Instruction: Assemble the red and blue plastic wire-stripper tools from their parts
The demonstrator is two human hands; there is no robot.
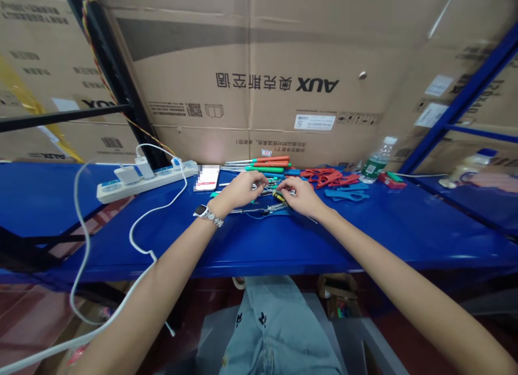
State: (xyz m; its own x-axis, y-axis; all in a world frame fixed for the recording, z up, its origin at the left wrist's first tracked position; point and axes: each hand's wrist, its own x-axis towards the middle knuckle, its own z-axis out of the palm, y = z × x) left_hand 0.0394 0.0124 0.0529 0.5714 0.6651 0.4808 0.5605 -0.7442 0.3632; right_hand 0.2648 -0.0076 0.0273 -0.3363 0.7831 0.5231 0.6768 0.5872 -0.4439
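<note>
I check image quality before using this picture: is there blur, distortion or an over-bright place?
Head view: forearms look stretched toward the lower corners, as through a wide lens; head view: small tools by the hands look soft; head view: the phone screen is mostly white, with a pixelated patch at its left.

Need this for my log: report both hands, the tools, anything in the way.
Left hand at tool pile, grip unclear. Right hand at yellow-and-black tool, hold unclear. Orange-handled screwdrivers close beyond, red clips close at right.
</note>
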